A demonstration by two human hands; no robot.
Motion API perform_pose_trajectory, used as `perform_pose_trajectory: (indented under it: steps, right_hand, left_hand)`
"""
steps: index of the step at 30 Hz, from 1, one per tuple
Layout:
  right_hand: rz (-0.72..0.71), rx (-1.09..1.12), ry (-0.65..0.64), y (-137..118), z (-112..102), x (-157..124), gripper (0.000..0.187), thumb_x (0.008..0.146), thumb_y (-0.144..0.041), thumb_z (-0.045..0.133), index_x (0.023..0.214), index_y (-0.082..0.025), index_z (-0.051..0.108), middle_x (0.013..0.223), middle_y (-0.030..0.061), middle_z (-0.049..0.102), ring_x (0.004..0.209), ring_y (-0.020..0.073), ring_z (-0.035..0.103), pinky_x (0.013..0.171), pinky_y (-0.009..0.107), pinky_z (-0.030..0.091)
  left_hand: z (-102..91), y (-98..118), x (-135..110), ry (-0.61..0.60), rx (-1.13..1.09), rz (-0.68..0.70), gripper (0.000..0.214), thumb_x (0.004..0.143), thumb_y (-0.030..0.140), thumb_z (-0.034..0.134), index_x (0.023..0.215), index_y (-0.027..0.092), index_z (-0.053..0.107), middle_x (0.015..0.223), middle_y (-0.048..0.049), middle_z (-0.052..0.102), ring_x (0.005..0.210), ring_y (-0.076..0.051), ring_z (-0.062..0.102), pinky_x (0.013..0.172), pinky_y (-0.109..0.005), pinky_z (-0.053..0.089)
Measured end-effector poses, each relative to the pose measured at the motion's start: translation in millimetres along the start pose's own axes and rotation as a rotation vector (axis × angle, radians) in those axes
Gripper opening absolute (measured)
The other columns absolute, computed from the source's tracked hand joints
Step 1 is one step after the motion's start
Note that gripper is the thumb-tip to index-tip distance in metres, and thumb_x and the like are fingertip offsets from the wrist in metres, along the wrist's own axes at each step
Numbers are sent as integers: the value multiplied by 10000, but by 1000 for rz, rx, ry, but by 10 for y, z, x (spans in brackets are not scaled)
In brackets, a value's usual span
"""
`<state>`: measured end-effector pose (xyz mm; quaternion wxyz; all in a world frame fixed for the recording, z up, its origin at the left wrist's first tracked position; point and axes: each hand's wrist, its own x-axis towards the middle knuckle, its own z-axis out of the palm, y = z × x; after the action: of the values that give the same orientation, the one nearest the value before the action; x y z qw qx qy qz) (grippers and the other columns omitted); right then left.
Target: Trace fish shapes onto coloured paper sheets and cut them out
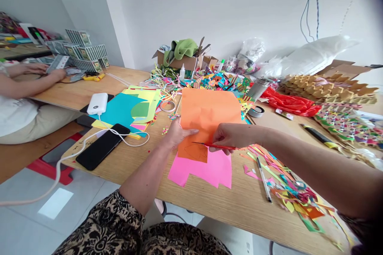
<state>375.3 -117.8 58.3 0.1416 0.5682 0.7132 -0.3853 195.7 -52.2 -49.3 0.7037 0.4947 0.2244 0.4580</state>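
Observation:
A large orange sheet of paper (211, 105) is held up above the table, its lower corner bearing a drawn pencil outline. My left hand (178, 132) grips its left edge, thumb on top and the other fingers hidden behind. In my right hand (223, 137) is a pair of red-handled scissors (220, 146), fingers wrapped round the handles. The thin blades point left and lie across the orange paper, just above the outline. Under the orange sheet a pink sheet of paper (206, 171) with notched edges rests on the table.
Left on the wooden table (119, 185) are a black phone (103, 147), a white power bank (97, 103) and coloured sheets (125, 107). A pen (263, 179), paper scraps (299, 195) and a cutter knife (320, 137) lie right. Another person's hands (56, 75) work at far left.

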Motion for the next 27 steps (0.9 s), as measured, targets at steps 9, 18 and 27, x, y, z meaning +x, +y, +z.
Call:
perform_pose_trajectory:
  steps: [9,18,27]
  right_hand:
    - [-40,-26,-19,34,-47,26,621,784,-723,481,575,-150,598,507,8,555,497,104,489,533,235,356]
    - [53,-108,-22,-118,-54,70,629,759,-739,489,596,-150,641,573,31,625,491,104,478,503,243,346]
    - [60,-105,-59,-132,-80,87,666,719,-774,502,649,-136,676,599,52,646,501,113,505,500,247,368]
  left_hand:
    - [-44,-67,38,-45,30,13,555,515,201,877,1029,141,676,1045,-104,715,935,-278,672,837,-409,520]
    - [-13,-61,29,-53,15,34,606,484,213,897,1039,132,668,1050,-110,716,952,-289,672,876,-433,507]
    - [7,-44,18,-45,18,22,585,480,212,898,1015,124,678,1018,-114,724,921,-281,679,859,-426,510]
